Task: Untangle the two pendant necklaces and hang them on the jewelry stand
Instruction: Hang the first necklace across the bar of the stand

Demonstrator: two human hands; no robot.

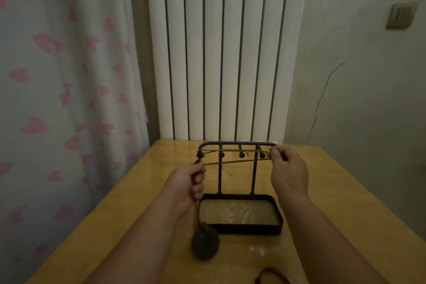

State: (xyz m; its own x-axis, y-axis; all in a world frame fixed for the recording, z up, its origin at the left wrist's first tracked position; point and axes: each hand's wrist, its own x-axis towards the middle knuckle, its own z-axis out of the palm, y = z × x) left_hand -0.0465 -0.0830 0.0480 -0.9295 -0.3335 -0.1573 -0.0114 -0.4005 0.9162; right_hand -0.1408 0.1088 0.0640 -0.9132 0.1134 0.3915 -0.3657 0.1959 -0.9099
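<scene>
At the bottom edge of the frame, right of centre, a loop of dark cord (270, 275) lies on a wooden table (341, 210); only part of it shows. Two bare forearms reach up from the lower corners. Left of centre, a dark round pendant (205, 245) sits at the end of a cord running down from the left hand (187, 183); whether it rests on the table or hangs just above it is unclear. The left hand's fingers are curled round that cord. Just beside the pendant stands a black jewelry stand (251, 228) with a wood-grain tray base and a top bar of pegs. A brown cord (235, 159) stretches across the pegs between both hands. The right hand (289, 174) pinches its right end between thumb and fingertips. Behind the table are a white ribbed radiator (212, 53), a curtain (57, 76) with pink hearts at left, and a wall switch (401, 15) at upper right.
</scene>
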